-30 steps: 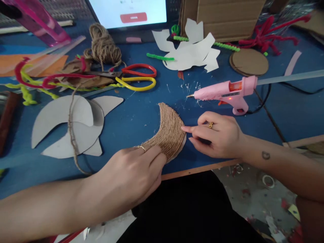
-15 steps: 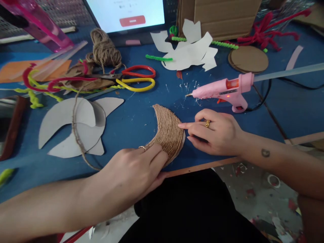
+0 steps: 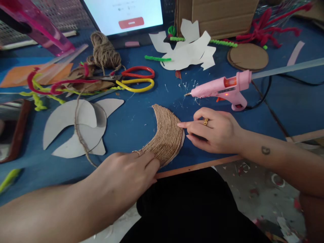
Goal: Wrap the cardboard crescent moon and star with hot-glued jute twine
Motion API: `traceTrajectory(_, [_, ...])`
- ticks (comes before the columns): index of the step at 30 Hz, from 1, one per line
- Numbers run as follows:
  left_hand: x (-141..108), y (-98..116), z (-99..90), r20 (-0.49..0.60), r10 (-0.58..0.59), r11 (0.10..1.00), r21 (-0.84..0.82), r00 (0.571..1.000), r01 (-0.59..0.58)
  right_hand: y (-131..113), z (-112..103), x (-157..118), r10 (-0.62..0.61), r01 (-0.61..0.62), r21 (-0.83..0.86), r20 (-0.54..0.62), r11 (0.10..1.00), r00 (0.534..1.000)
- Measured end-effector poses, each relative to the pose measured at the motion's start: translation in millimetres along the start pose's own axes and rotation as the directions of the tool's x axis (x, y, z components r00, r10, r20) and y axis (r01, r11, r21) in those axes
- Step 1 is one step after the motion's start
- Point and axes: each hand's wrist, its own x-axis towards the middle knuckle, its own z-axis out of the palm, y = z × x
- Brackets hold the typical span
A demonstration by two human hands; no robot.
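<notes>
A crescent cutout (image 3: pixel 165 135), covered in rows of brown twine, lies on the blue table with a thin strip of white backing showing along its right edge. My left hand (image 3: pixel 131 173) is closed over its lower left end, fingers curled down and the fingertips mostly hidden. The extended index finger of my right hand (image 3: pixel 212 131) presses on the crescent's right edge; its other fingers are loosely bent and hold nothing. A loose strand of twine (image 3: pixel 77 125) crosses the white paper cutouts (image 3: pixel 68 114) and passes behind my left wrist.
A pink glue gun (image 3: pixel 222 89) lies above my right hand. Scissors (image 3: pixel 138 78), a twine ball (image 3: pixel 105 52), white paper scraps (image 3: pixel 187 50) and a cardboard disc (image 3: pixel 248 57) lie farther back. A screen (image 3: pixel 124 13) stands behind. The table's front edge (image 3: pixel 197 167) runs close below the crescent.
My left hand has slid left and slightly down along the crescent, uncovering more of its lower part. The right index finger stays pressed on the right edge.
</notes>
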Motion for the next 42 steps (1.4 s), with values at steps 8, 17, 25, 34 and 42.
traceTrajectory(8, [0.6, 1.3, 9.8, -0.173, -0.011, 1.0, 0.004, 0.985, 0.012, -0.1, 1.1, -0.6, 0.009, -0.009, -0.001, 0.008, 1.0, 1.0])
traceTrajectory(17, [-0.9, 10.7, 8.4, -0.244, 0.07, 0.974, 0.226, 0.967, -0.014, 0.1, 1.7, -1.0, 0.01, -0.01, 0.016, 0.004, 1.0, 1.0])
traceTrajectory(25, [30.5, -30.2, -13.3, -0.193, -0.231, 0.748, -0.662, 0.954, 0.048, -1.0, 1.4, 0.5, 0.054, -0.054, 0.072, 0.003, 0.996, 0.999])
traceTrajectory(34, [59.8, -53.5, 11.5, -0.05, -0.338, 0.075, -0.997, 0.94, -0.027, 0.1, -2.5, -0.9, 0.217, -0.228, 0.303, 0.071, 0.925, 0.974])
traceTrajectory(42, [57.1, -61.2, 9.0, 0.007, -0.373, -0.081, -0.996, 0.928, -0.025, 2.4, -5.3, 3.2, 0.28, -0.305, 0.417, 0.123, 0.856, 0.952])
